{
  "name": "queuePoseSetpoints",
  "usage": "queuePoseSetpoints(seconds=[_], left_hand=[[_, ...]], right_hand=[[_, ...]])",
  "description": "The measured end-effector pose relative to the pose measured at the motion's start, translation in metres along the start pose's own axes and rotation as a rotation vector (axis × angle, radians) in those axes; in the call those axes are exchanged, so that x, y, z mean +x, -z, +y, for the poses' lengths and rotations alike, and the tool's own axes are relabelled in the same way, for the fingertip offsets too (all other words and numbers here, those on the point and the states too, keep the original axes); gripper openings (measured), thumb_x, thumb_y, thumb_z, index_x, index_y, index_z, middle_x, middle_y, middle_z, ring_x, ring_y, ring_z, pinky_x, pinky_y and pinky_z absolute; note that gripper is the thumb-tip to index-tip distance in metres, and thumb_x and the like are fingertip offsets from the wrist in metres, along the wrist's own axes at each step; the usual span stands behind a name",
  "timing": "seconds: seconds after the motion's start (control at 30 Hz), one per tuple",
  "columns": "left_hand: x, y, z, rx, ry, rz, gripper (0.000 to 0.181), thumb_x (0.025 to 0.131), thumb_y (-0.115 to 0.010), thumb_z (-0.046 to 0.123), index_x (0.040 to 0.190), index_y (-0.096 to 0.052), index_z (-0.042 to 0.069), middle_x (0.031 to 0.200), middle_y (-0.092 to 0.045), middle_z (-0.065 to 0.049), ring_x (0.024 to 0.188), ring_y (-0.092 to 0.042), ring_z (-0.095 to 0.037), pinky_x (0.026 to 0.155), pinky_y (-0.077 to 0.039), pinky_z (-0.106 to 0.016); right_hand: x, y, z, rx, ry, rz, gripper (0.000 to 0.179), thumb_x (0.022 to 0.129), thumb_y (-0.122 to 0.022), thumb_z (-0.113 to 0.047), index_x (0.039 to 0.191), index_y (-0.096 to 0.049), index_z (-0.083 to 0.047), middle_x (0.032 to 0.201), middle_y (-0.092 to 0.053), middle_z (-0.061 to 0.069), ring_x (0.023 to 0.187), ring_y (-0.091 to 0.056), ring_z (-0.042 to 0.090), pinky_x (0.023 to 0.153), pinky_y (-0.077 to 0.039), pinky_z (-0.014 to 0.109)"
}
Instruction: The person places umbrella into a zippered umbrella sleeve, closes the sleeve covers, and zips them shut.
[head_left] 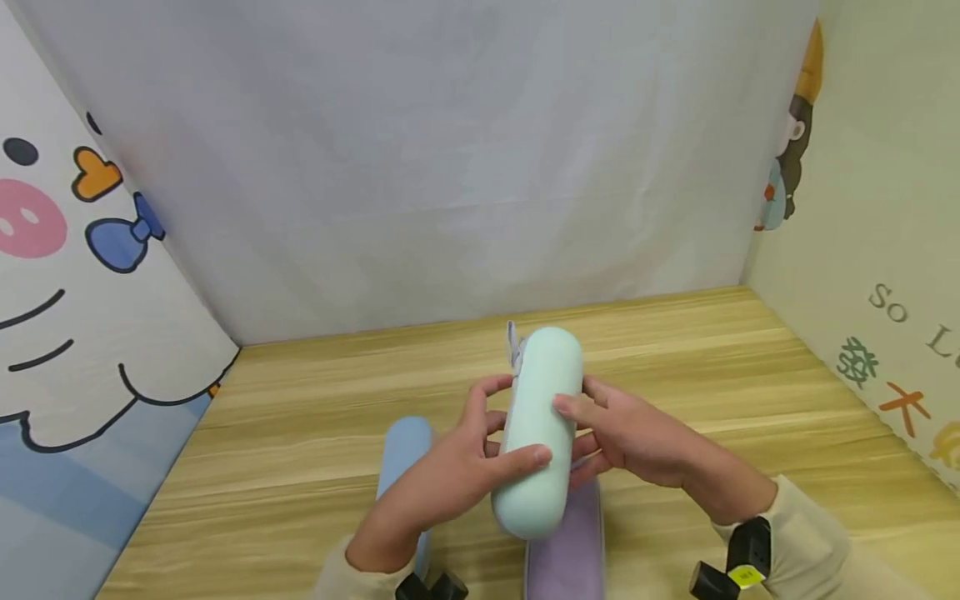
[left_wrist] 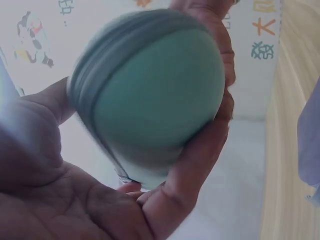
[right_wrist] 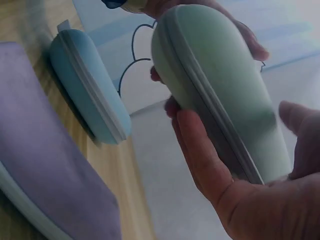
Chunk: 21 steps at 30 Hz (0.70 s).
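Note:
Both hands hold a mint-green zippered case (head_left: 542,433), long with rounded ends, above the table. The left hand (head_left: 457,467) grips its left side, thumb over the top face. On the other side, the right hand (head_left: 630,429) has its thumb on the case and its fingers underneath. A grey zipper band runs around the case (right_wrist: 220,95) in the right wrist view, and a pull strap sticks up at its far end in the head view. Beneath lies a purple case (head_left: 566,550), partly covered. A blue case (head_left: 405,450) lies left, partly behind the left hand.
The wood-grain table (head_left: 322,400) meets a pale grey cloth wall (head_left: 465,167) at the back. A cartoon-printed panel (head_left: 67,333) stands left, and a cream panel with lettering (head_left: 877,250) stands right. Each wrist carries a small black camera (head_left: 750,546).

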<state>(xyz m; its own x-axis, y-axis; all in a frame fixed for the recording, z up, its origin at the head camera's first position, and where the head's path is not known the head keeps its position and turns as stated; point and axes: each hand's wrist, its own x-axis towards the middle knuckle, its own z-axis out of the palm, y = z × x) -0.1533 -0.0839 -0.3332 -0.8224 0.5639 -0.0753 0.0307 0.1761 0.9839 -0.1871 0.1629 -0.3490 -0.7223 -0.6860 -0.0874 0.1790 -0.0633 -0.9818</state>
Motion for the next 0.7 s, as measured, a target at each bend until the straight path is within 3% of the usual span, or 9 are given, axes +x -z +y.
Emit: queuePoseSetpoints(seconds=[0.17,0.33,0.7], left_hand=[[-0.003,-0.002,0.002,-0.042,-0.006,-0.048,0.081,0.100,-0.070,0.031,0.159,-0.016,0.024,0.141,-0.054,-0.013,0.108,-0.070,-0.024,0.082,-0.059,-0.042],[-0.010,0.007,0.004,-0.016,-0.009,-0.062,0.076,0.102,-0.068,0.031,0.160,-0.020,0.024,0.145,-0.052,-0.012,0.111,-0.070,-0.025,0.081,-0.060,-0.041],[-0.017,0.023,0.008,-0.013,-0.013,-0.055,0.071,0.104,-0.064,0.029,0.159,-0.021,0.024,0.149,-0.049,-0.011,0.112,-0.068,-0.025,0.085,-0.059,-0.043]], right_hand=[[-0.006,0.006,-0.002,-0.042,-0.018,0.054,0.070,0.110,-0.046,-0.034,0.161,-0.008,-0.004,0.131,-0.055,0.024,0.107,-0.070,0.038,0.080,-0.060,0.047],[-0.026,0.033,-0.004,-0.128,-0.061,0.077,0.071,0.110,-0.045,-0.033,0.162,-0.006,-0.004,0.126,-0.057,0.023,0.104,-0.069,0.040,0.077,-0.060,0.053],[-0.078,0.096,0.027,-0.342,-0.333,0.295,0.077,0.106,-0.052,-0.038,0.159,-0.011,0.000,0.119,-0.059,0.021,0.097,-0.069,0.038,0.065,-0.059,0.055]])
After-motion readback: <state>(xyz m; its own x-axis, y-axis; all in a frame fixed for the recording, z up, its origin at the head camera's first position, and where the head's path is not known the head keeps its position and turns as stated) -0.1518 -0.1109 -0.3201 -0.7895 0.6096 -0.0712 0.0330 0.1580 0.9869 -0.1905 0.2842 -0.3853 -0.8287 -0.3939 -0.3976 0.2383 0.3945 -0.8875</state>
